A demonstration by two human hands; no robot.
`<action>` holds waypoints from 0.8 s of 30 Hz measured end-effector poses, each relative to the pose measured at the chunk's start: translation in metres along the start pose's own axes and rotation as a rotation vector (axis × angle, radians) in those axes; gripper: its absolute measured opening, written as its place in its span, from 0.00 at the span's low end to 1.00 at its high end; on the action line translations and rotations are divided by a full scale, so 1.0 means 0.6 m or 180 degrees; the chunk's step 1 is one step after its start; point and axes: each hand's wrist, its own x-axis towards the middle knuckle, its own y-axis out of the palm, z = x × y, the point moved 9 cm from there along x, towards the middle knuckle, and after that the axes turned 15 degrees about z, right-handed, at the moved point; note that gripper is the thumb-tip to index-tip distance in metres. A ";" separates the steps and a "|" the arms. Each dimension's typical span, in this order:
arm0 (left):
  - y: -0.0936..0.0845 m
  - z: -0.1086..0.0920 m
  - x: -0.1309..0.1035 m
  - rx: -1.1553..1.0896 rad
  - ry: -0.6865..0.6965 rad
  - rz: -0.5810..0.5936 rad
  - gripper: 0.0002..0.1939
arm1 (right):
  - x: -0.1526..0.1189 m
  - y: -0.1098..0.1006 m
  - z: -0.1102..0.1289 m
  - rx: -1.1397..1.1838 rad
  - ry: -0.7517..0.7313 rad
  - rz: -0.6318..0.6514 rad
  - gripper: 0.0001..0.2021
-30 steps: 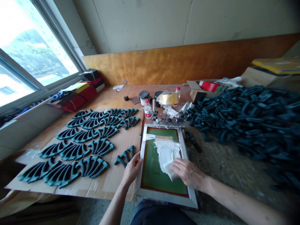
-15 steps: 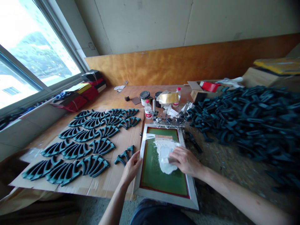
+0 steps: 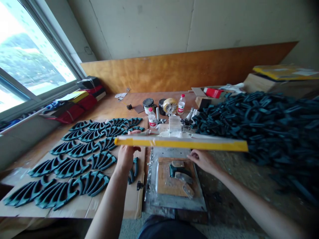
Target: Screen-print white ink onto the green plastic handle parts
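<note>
A screen printing frame [image 3: 181,143] is tilted up so that its yellow-taped edge faces me. My left hand [image 3: 127,154] is closed around its left end. Just under the edge, right of the middle, is my right hand [image 3: 203,160]; its fingers are curled, and what they hold, if anything, is hidden. A dark green curved handle-like part [image 3: 180,171] lies on a wooden board [image 3: 164,186] below the frame, among small pale blocks. The board rests on a metal base plate [image 3: 174,205]. Above the frame's edge stands a whitish block [image 3: 175,125].
Rows of dark green curved parts [image 3: 87,146] lie on cardboard [image 3: 117,202] to the left. A large heap of similar parts [image 3: 249,116] covers the right side. Bottles [image 3: 181,104], jars [image 3: 148,104] and a tape roll [image 3: 170,105] stand at the back.
The frame has swung up from lying flat, uncovering the board and the part. My right hand has gone from the white material on the screen to below the frame's edge.
</note>
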 end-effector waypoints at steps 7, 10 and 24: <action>0.030 0.031 -0.017 -0.0079 -0.0052 -0.0411 0.24 | -0.032 0.146 0.054 -0.0336 -0.0110 0.0430 0.04; 0.121 0.192 -0.113 -0.0097 -0.1559 0.0610 0.31 | -0.049 0.133 0.091 -0.0035 0.0060 0.0160 0.04; -0.214 0.372 -0.295 0.0391 -0.2446 -0.1621 0.22 | 0.050 -0.003 -0.272 -0.0966 0.0556 0.0002 0.21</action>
